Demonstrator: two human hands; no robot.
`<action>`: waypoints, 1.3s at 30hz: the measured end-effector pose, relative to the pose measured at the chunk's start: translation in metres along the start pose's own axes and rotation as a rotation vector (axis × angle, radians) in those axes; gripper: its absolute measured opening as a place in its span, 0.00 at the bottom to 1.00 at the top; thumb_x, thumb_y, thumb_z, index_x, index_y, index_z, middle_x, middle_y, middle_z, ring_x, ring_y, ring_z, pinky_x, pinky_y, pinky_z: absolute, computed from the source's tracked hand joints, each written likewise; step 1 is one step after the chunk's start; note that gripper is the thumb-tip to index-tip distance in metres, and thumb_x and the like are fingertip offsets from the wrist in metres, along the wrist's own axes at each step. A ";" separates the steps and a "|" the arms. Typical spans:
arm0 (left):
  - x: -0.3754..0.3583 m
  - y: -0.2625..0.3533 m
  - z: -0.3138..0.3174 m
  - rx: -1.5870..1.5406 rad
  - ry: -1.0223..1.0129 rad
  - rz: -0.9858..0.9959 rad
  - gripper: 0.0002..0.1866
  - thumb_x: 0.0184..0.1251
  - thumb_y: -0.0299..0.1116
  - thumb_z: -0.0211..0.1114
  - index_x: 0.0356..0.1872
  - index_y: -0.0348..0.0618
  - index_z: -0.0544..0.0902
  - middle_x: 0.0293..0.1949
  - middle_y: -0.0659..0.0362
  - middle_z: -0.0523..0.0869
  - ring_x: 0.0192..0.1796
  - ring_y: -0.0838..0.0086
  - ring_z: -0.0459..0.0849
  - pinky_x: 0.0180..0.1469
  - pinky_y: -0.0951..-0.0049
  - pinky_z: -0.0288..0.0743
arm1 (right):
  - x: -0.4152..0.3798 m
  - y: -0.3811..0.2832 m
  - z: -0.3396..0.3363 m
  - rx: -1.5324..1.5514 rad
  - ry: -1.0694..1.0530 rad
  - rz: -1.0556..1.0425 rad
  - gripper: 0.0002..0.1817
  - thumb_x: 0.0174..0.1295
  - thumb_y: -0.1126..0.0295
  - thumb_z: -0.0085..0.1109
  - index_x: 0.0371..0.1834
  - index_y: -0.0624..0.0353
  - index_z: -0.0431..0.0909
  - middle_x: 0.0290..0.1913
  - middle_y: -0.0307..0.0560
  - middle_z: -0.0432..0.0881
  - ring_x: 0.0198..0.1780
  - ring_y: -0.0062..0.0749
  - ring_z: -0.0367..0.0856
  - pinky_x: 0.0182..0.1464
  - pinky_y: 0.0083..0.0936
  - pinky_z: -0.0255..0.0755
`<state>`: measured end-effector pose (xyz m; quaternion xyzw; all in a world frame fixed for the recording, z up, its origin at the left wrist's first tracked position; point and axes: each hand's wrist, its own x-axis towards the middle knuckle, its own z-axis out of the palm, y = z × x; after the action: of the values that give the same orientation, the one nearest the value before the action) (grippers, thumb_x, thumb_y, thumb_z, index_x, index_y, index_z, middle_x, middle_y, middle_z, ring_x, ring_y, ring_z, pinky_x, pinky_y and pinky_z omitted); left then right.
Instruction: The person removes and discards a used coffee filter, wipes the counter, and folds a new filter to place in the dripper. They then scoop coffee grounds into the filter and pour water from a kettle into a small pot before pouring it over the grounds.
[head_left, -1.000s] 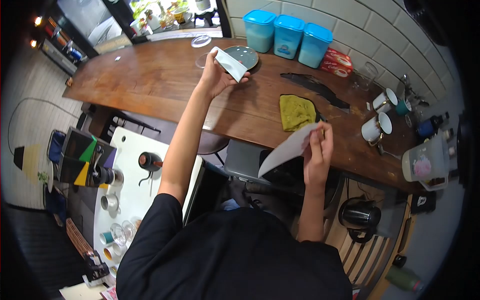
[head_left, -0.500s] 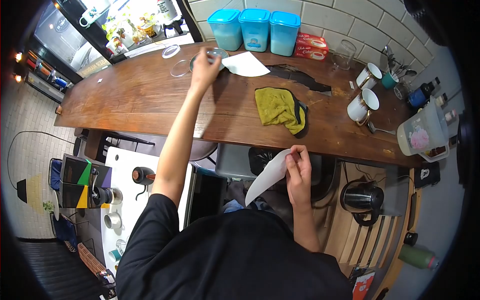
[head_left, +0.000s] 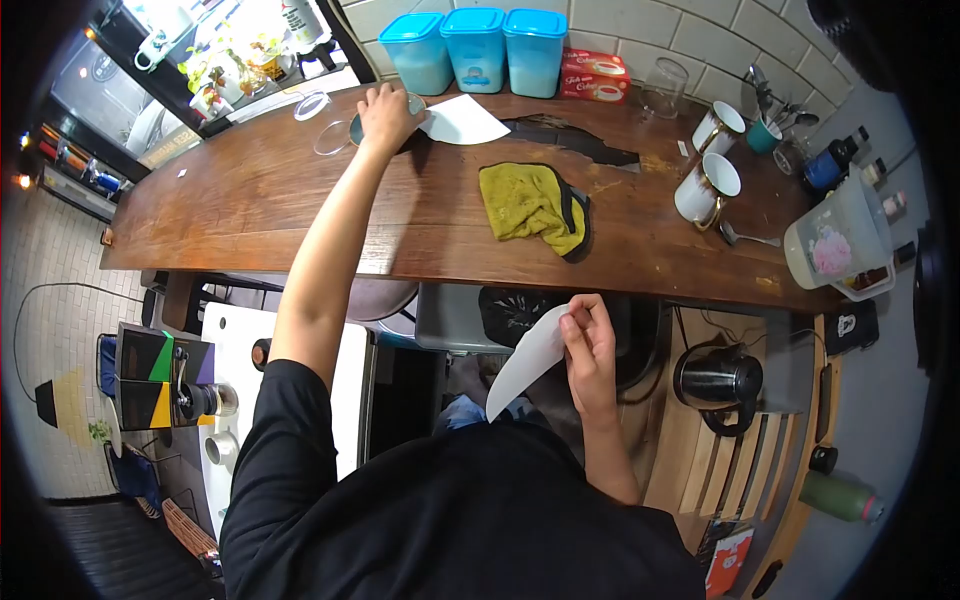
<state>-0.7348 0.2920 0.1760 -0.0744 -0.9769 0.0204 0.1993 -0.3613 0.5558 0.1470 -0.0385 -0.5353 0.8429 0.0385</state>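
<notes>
On the wooden counter, my left hand (head_left: pixel 388 118) is palm down over a round glass dish (head_left: pixel 416 103), fingers bent around its rim. The hand covers most of the dish. A fan-shaped white filter paper (head_left: pixel 466 121) lies flat just right of it. Low in front of my body, below the counter's edge, my right hand (head_left: pixel 591 358) pinches another white filter paper (head_left: pixel 528 361) between thumb and fingers. This sheet hangs tilted down to the left, its edge curved.
A clear round lid (head_left: pixel 333 138) sits left of the dish. On the counter are an olive cloth (head_left: pixel 532 208), blue-lidded tubs (head_left: pixel 478 55), red boxes (head_left: pixel 594 78), two mugs (head_left: pixel 706 190) and a spoon (head_left: pixel 745 238). A black kettle (head_left: pixel 716 385) stands lower right.
My left hand has reached farther over the glass dish, its fingers coming down on the rim. The right hand still holds its filter paper. The whole view has shifted slightly.
</notes>
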 end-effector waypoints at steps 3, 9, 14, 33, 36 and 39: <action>0.015 -0.003 -0.001 -0.238 -0.307 -0.209 0.32 0.53 0.55 0.78 0.52 0.42 0.88 0.59 0.48 0.85 0.66 0.48 0.77 0.65 0.45 0.68 | -0.003 0.001 -0.007 -0.016 0.024 -0.010 0.05 0.75 0.71 0.56 0.48 0.55 0.71 0.41 0.32 0.72 0.43 0.13 0.68 0.48 0.14 0.64; 0.014 -0.008 0.018 -0.301 -0.332 -0.267 0.27 0.50 0.52 0.79 0.47 0.45 0.91 0.58 0.47 0.87 0.65 0.50 0.81 0.65 0.45 0.70 | -0.001 0.002 -0.011 -0.012 0.008 -0.011 0.04 0.76 0.74 0.54 0.49 0.55 0.71 0.42 0.32 0.73 0.42 0.12 0.70 0.46 0.14 0.64; 0.031 -0.036 0.024 -0.639 -0.086 -0.172 0.18 0.57 0.43 0.76 0.42 0.41 0.90 0.36 0.49 0.92 0.43 0.60 0.92 0.47 0.65 0.83 | 0.002 0.001 -0.006 -0.011 -0.002 -0.007 0.04 0.75 0.74 0.54 0.49 0.56 0.71 0.41 0.32 0.73 0.41 0.12 0.70 0.44 0.14 0.64; -0.037 -0.026 -0.077 -0.278 0.688 0.090 0.18 0.67 0.41 0.72 0.54 0.45 0.86 0.54 0.50 0.86 0.58 0.56 0.84 0.60 0.58 0.76 | 0.009 0.011 0.038 -0.077 -0.022 0.045 0.06 0.75 0.71 0.59 0.48 0.57 0.72 0.38 0.33 0.75 0.39 0.14 0.72 0.44 0.16 0.67; -0.153 -0.004 -0.121 -0.854 0.479 0.056 0.10 0.67 0.32 0.72 0.43 0.37 0.87 0.46 0.51 0.89 0.47 0.62 0.86 0.52 0.66 0.76 | 0.015 0.015 0.049 -0.072 -0.124 0.055 0.05 0.74 0.73 0.58 0.48 0.58 0.72 0.37 0.33 0.75 0.39 0.14 0.72 0.43 0.15 0.67; -0.267 0.008 -0.126 -1.158 0.148 -0.096 0.08 0.71 0.27 0.68 0.33 0.32 0.86 0.40 0.53 0.90 0.38 0.71 0.86 0.39 0.72 0.76 | 0.023 0.014 0.066 -0.117 -0.334 0.089 0.05 0.74 0.74 0.57 0.48 0.58 0.72 0.38 0.33 0.75 0.39 0.14 0.72 0.44 0.15 0.67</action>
<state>-0.4411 0.2606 0.1878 -0.1282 -0.8147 -0.5311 0.1944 -0.3919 0.4932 0.1615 0.0759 -0.5802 0.8059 -0.0906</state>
